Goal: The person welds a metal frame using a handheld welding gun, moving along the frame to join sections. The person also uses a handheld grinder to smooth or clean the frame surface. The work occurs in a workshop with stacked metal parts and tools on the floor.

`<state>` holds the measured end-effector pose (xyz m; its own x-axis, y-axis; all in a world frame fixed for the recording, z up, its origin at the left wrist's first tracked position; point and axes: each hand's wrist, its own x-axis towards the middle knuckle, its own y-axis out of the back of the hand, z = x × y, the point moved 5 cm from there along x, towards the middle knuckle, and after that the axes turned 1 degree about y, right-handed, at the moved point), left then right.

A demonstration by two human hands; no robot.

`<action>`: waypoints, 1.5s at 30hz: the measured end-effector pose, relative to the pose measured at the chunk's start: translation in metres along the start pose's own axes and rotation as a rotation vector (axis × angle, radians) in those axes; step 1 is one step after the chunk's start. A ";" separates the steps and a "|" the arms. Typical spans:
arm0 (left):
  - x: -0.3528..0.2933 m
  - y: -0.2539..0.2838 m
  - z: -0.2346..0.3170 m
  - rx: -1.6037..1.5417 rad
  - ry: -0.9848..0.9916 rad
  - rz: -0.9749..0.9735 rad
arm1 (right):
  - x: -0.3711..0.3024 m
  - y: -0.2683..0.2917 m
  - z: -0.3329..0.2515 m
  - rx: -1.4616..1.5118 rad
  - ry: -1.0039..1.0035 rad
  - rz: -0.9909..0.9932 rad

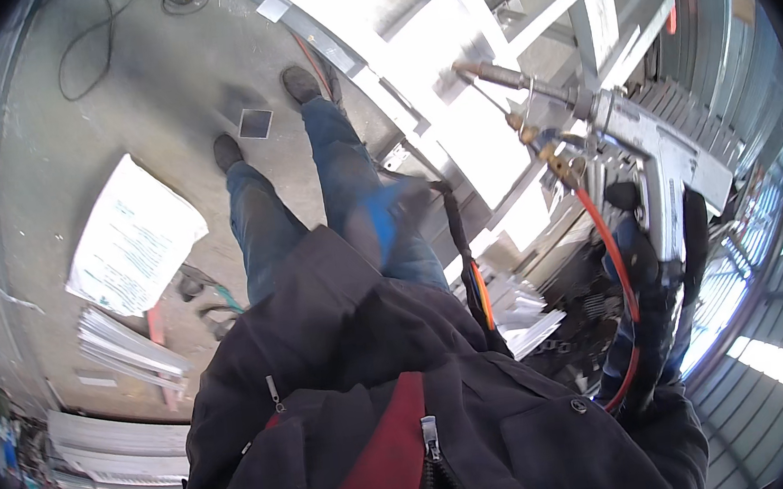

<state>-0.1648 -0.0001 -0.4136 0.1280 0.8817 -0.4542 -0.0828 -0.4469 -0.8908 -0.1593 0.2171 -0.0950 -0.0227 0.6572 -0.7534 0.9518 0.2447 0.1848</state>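
On the right, my right hand (639, 252) in a dark glove is closed around the grip of a grey-white welding gun (671, 134). Its long copper-coloured nozzle (493, 73) points left, over the bright metal frame (562, 2). Brass fittings (549, 156) sit along the gun's near side, and a red hose (614, 254) runs from them down past my right forearm. My left hand (393, 214), in a blue and dark glove, is in front of my legs. Motion smears its fingers, so neither their pose nor anything in them can be made out.
A white printed sack (133, 235) lies on the floor to the left, with stacked pale strips (131, 350) beside it. A small dark square plate (255, 123) is near my feet. Loose black cable (110, 40) curls at the far left. A dark cable (458, 237) hangs beside my leg.
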 end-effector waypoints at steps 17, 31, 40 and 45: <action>-0.213 -0.246 0.016 0.927 0.894 -0.876 | -0.056 0.087 0.203 1.122 0.215 -0.309; -0.209 -0.224 0.030 1.135 1.505 -0.955 | -0.037 -0.016 0.312 1.917 -0.007 -0.479; -0.195 -0.205 0.111 1.030 1.795 -0.910 | -0.041 -0.102 0.337 2.254 0.278 -0.474; -0.204 -0.193 0.114 0.992 1.844 -0.939 | -0.052 -0.114 0.328 2.370 0.463 -0.407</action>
<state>-0.2872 -0.0763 -0.1472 0.8178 -0.5674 -0.0960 0.2994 0.5620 -0.7711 -0.1661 -0.0786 -0.2841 0.0634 0.9258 -0.3726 -0.5102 -0.2908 -0.8094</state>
